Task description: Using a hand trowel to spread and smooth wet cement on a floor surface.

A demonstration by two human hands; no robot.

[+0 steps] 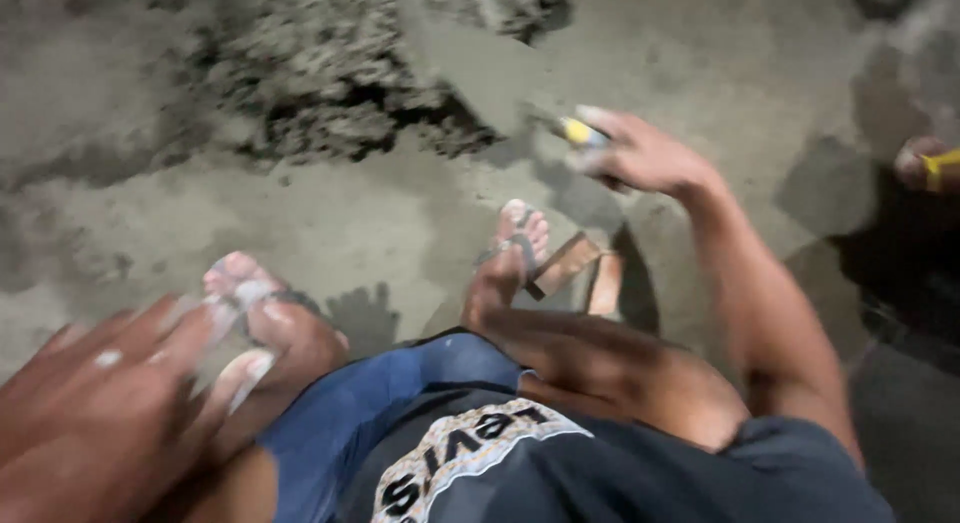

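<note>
Head view: the right hand (640,153) is closed around the yellow handle (580,133) of a trowel (480,73), whose grey blade rests against the mortar heap (340,93). The left hand (110,403), blurred and nearest the camera, is spread open with fingers apart, holding nothing, well apart from the heap. Two sandalled feet (520,243) stand just below the heap.

Left hand (95,403) blurred, cut off by the frame's lower-left corner.
</note>
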